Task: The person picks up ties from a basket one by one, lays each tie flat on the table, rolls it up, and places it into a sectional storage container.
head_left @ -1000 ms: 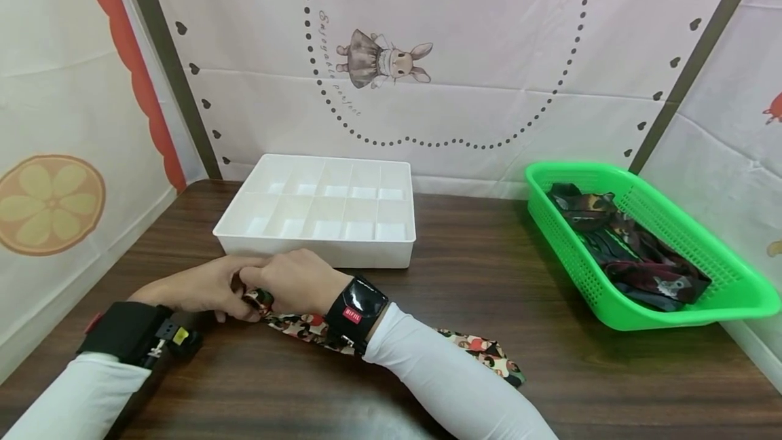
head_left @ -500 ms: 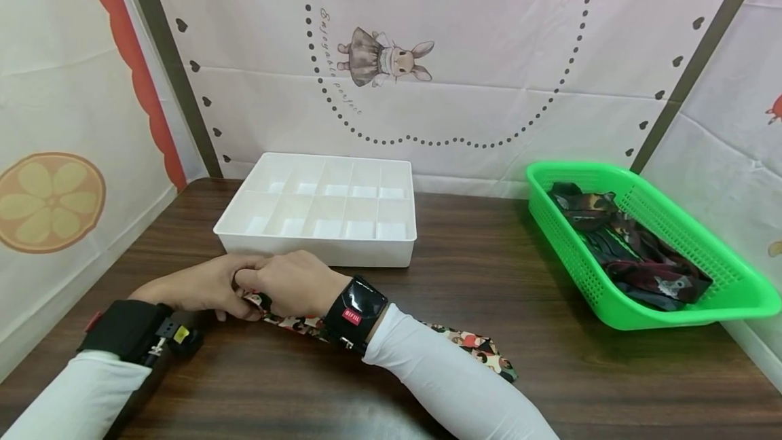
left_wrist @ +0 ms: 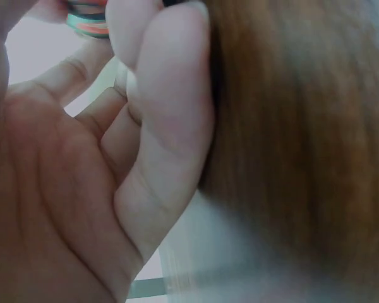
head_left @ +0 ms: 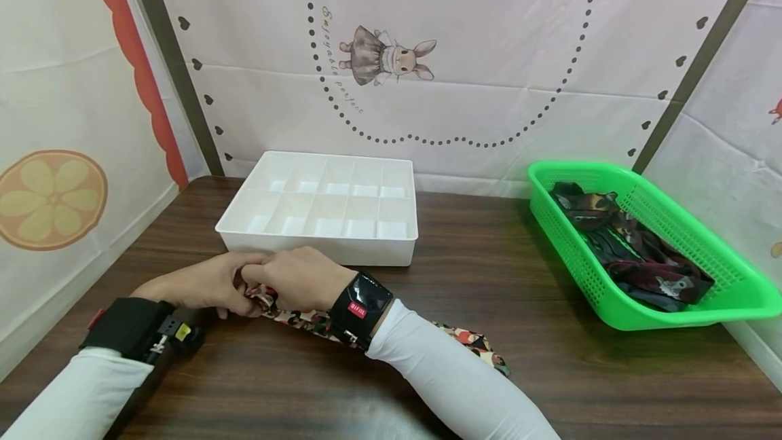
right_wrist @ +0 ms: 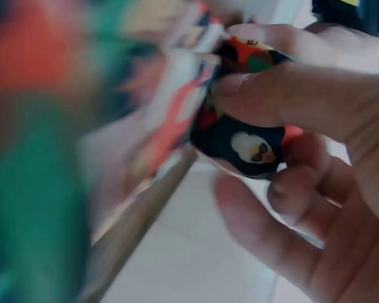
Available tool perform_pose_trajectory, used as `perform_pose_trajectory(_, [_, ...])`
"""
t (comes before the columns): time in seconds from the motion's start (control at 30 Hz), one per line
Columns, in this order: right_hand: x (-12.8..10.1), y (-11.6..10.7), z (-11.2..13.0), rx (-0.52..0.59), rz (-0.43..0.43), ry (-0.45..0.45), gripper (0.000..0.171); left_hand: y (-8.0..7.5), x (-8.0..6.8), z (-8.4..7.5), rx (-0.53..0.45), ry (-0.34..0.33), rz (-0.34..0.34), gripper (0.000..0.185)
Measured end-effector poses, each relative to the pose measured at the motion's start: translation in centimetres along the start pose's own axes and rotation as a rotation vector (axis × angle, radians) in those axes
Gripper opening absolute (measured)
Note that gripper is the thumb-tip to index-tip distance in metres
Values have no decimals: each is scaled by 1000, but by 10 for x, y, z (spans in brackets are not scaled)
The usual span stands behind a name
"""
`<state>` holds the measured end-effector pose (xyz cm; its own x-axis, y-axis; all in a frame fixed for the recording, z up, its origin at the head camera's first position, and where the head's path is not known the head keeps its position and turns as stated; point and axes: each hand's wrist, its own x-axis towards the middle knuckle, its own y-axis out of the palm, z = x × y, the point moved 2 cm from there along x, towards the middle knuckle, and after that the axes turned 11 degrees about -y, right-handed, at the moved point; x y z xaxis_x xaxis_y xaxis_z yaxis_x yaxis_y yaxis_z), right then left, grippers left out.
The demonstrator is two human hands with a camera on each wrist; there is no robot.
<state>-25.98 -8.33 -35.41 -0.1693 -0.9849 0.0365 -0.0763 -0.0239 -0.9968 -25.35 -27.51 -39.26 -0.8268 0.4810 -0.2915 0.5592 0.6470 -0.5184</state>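
Observation:
A necktie [head_left: 469, 339] with a colourful cartoon-face print lies slantwise across the table, its middle hidden under my right forearm. Its left end is a small roll [right_wrist: 246, 148] between my hands. My right hand [head_left: 305, 280] pinches this roll between thumb and fingers, as the right wrist view shows. On the other side, my left hand [head_left: 204, 284] holds the roll with its fingertips. The left wrist view catches only a bit of the roll [left_wrist: 88, 24] at the top edge, above the palm. Both hands are close together, just in front of the white box.
A white divided box [head_left: 342, 252] with several compartments stands behind my hands. At the right, a green plastic basket [head_left: 568, 273] holds several dark, folded, glossy-looking items [head_left: 656, 277]. Printed cloth walls [head_left: 489, 53] enclose the table [head_left: 275, 392] at the back and sides.
The tie's free end has drawn left and up, closer to my hands, as the fingers turn the roll. Both hands stay in nearly the same place. Box and basket have not moved.

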Motion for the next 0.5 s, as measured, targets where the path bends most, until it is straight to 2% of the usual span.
perform_pose_trajectory(0.13, [0,2,0,-5,-20,-7,30,0,0,-1,1,22,10,62])
perform_pose_trajectory(0.33, [1,-1,2,71,63,1,48,-1,-1,-2,45,21,0,61])
perform_pose_trajectory(0.5, [1,1,2,-45,-4,-27,29,0,-1,-3,28,1,-4,61])
